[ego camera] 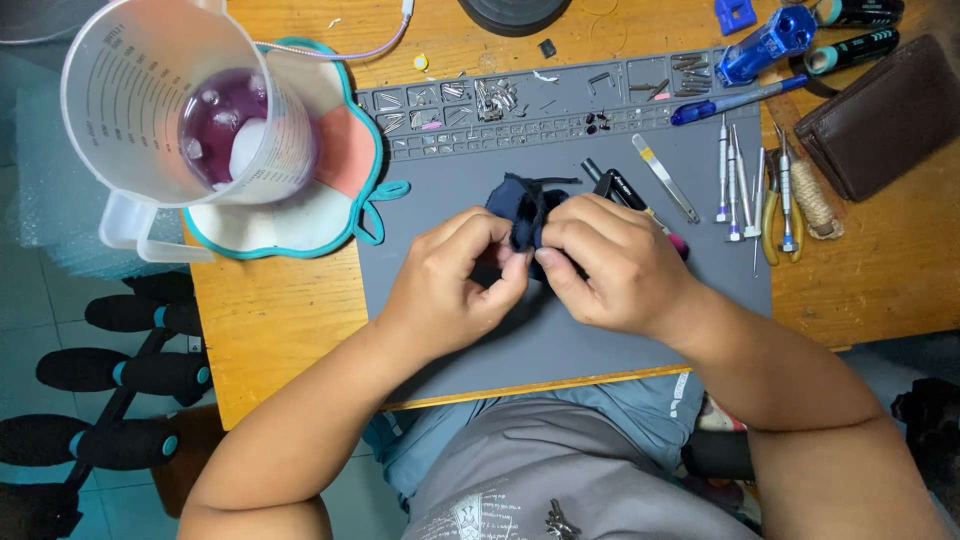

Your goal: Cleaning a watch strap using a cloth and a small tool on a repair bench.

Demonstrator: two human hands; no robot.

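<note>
A wooden tabletop (280,310) carries a grey work mat (560,330), the landmark here; past the tabletop's near-left edge lies a pale tiled floor (40,290) with black dumbbells (130,370). At the mat's middle, the left hand (455,285) and right hand (615,265) both pinch a small dark blue cloth piece (525,210) just above the mat. Along the mat's far rim, moulded trays hold small screws (490,98). Left of the mat stands a clear measuring jug (170,110) with purple liquid on a teal-edged pad (300,215). On the mat's right part lie precision screwdrivers (728,180); beyond its right edge, a brown wallet (885,115).
</note>
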